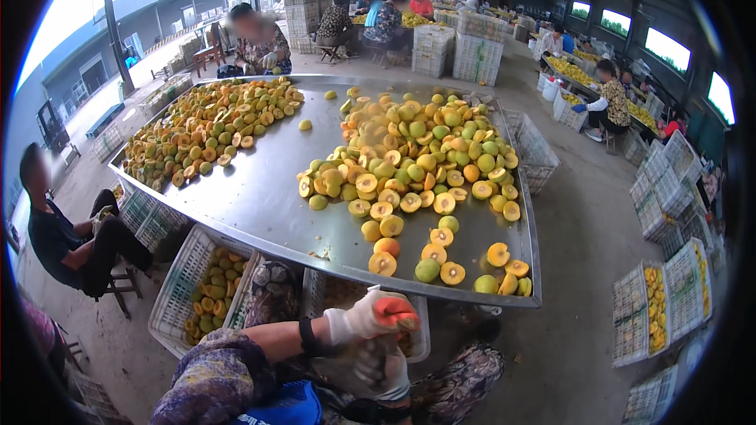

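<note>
My left hand (pixel 375 316), in a white glove with an orange-coated front, is held over my lap just beyond the table's near edge. Its fingers are curled closed, and whatever they may hold is hidden. Right below it, close or touching, is my right hand (pixel 383 371) in a whitish glove, its fingers smeared by motion. On the metal table (pixel 260 197) lies a large heap of halved yellow-green stone fruit (pixel 425 161), perhaps peaches or apricots. Several halves show orange flesh and a brown centre. Loose pieces (pixel 452 273) lie nearest my hands.
A second fruit heap (pixel 209 130) covers the table's far left. Below the near edge stand a white crate of fruit (pixel 213 299) and another crate (pixel 421 330). A person (pixel 71 228) sits at left, another (pixel 258 39) across. Stacked crates (pixel 661 299) line the right.
</note>
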`<state>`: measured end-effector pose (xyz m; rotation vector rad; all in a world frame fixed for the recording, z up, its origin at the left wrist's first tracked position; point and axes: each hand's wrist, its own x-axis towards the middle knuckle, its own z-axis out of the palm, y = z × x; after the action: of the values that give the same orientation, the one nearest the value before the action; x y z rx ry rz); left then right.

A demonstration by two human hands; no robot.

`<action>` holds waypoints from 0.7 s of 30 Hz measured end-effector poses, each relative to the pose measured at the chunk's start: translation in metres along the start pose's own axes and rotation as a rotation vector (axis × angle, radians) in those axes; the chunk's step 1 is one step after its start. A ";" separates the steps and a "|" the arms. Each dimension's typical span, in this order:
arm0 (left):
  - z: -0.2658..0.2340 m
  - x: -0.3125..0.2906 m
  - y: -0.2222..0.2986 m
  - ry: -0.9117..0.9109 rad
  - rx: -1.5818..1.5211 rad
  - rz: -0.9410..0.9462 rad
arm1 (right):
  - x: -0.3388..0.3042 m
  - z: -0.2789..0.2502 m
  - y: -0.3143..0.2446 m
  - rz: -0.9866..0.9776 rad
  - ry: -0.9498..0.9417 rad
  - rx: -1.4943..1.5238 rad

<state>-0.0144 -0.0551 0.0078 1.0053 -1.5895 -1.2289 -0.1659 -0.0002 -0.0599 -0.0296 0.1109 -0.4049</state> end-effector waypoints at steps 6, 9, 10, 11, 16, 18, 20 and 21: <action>-0.007 0.011 0.014 -0.164 0.173 0.147 | -0.014 0.015 -0.014 0.022 -0.115 -0.076; -0.006 0.002 0.017 -0.109 0.201 0.156 | -0.015 0.024 -0.013 0.002 0.153 -0.302; -0.004 -0.002 0.022 -0.081 0.195 0.119 | -0.013 0.018 -0.012 0.051 0.004 -0.213; -0.002 -0.006 0.027 -0.052 0.191 0.082 | -0.011 0.014 -0.010 0.102 -0.145 -0.123; 0.007 -0.020 0.061 0.082 -0.377 -0.154 | 0.001 0.030 0.006 -0.020 -0.159 -0.011; 0.005 -0.022 0.092 0.322 -0.698 -0.256 | 0.008 0.029 0.009 0.048 -0.563 0.155; -0.029 -0.027 0.092 0.417 -0.656 -0.228 | 0.014 0.052 0.009 -0.063 -0.508 0.138; -0.060 -0.035 0.087 0.371 -0.600 -0.119 | 0.014 0.055 0.006 -0.136 -0.554 0.209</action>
<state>0.0456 -0.0228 0.0959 0.8709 -0.8091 -1.3878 -0.1440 0.0002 -0.0073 0.0579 -0.4818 -0.5291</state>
